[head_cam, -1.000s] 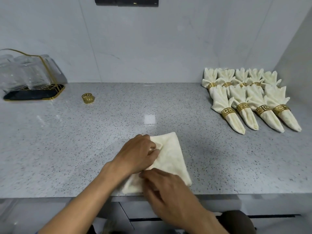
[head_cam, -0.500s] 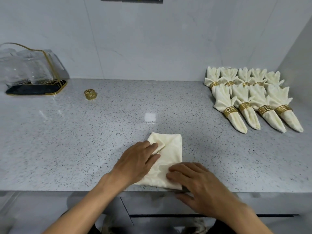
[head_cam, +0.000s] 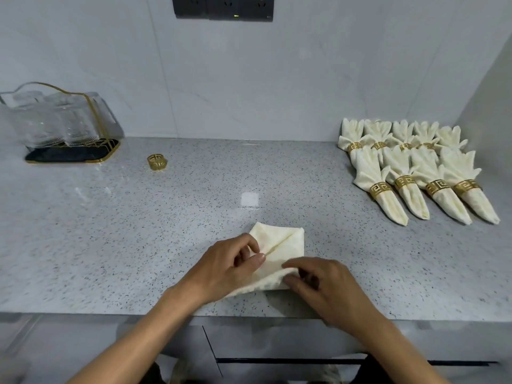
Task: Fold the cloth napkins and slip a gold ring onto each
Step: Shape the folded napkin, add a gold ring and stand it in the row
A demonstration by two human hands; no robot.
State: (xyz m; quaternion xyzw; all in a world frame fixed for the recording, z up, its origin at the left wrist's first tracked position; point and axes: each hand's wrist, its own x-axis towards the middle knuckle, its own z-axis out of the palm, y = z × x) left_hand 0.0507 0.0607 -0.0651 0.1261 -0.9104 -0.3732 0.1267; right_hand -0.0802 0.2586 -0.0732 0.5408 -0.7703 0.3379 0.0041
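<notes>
A cream cloth napkin (head_cam: 285, 245) lies partly folded near the front edge of the speckled grey counter (head_cam: 138, 231). My left hand (head_cam: 230, 264) pinches a fold along the napkin's middle crease. My right hand (head_cam: 321, 286) grips the napkin's lower right edge and lifts it inward. One loose gold ring (head_cam: 156, 161) stands on the counter at the back left, apart from both hands. Several folded napkins with gold rings (head_cam: 415, 173) lie in two rows at the back right.
A clear glass holder with gold trim on a dark tray (head_cam: 63, 128) sits at the far left against the wall. A dark socket strip (head_cam: 223, 8) is on the wall above. The side wall (head_cam: 493, 120) closes in at the right.
My right hand went from lying flat on the napkin's lower right to gripping and lifting that edge. My left fingers now pinch the centre fold. The napkin looks narrower.
</notes>
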